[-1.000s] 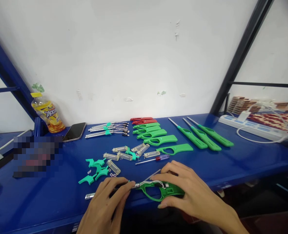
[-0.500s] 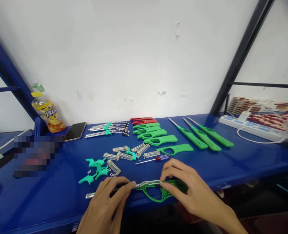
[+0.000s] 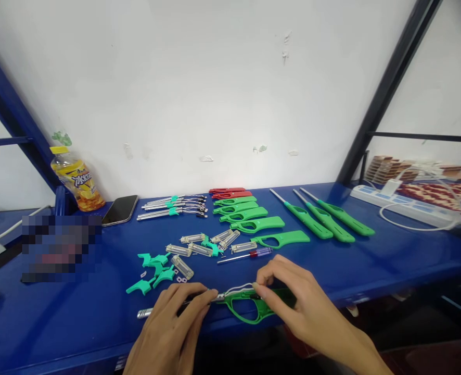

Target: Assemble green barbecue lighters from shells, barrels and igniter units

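Observation:
Near the table's front edge lies a green lighter shell (image 3: 246, 310), its hollow side up, with a metal tube (image 3: 144, 313) running out to the left. My left hand (image 3: 176, 317) is closed on the tube where it meets the shell. A thin white wire (image 3: 239, 287) arches from the tube's inner end over the trigger opening. My right hand (image 3: 293, 299) pinches this wire between thumb and index finger above the shell's handle, part of which it hides. Just beyond my hands are teal triggers (image 3: 161, 273), clear fuel tanks (image 3: 182, 266) and a screwdriver (image 3: 250, 255).
Green half shells (image 3: 259, 224) and red ones (image 3: 230, 194) lie behind, beside tubes with wires (image 3: 171, 211). Three long green lighters (image 3: 310, 221) and a power strip (image 3: 406, 207) are at the right. A phone (image 3: 120, 210) and bottle (image 3: 78, 179) stand left.
My right thumb and index finger have shifted slightly left and up along the shell, and the wire bows a little higher. My left hand has stayed in place.

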{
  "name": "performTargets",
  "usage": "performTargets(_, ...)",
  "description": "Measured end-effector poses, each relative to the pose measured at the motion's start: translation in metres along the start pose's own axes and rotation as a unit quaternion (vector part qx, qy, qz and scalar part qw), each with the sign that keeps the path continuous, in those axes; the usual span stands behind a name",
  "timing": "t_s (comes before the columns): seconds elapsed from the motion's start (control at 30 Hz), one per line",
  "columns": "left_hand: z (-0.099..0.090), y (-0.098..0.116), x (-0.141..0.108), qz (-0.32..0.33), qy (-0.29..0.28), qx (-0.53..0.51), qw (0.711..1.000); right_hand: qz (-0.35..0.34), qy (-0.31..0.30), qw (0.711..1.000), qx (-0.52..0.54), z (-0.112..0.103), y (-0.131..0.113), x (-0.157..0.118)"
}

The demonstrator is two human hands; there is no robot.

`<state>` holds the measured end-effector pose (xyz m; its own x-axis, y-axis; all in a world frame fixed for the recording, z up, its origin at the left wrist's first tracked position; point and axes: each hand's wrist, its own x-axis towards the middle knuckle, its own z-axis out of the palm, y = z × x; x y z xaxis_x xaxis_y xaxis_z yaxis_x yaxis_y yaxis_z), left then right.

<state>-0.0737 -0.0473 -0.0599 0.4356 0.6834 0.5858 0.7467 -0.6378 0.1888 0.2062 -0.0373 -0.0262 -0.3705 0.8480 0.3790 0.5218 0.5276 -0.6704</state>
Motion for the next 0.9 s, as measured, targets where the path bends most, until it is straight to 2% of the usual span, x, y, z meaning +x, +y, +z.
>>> performTargets(0.17, 0.002, -0.001, 0.000, 0.000, -0.002, -0.010, 1.000, -0.012, 0.053, 0.998, 0.006, 0.007, 0.008, -0.001)
performTargets(0.3, 0.000, -0.001, 0.000, -0.005, -0.018, -0.018, 1.000, -0.049, 0.090, 0.994, -0.020, 0.011, 0.012, -0.003)
performTargets(0.4, -0.001, -0.001, -0.001, -0.006, -0.024, -0.022, 0.999, -0.064, 0.074, 0.994, -0.043, 0.007, 0.011, -0.009)
performTargets(0.63, -0.001, -0.005, -0.003, 0.005, -0.025, -0.026, 0.999, -0.040, -0.002, 0.997, -0.066, -0.006, 0.015, -0.026)
performTargets(0.9, 0.002, -0.008, -0.001, 0.009, -0.012, -0.016, 1.000, -0.029, 0.046, 0.998, -0.037, 0.003, 0.024, -0.020)
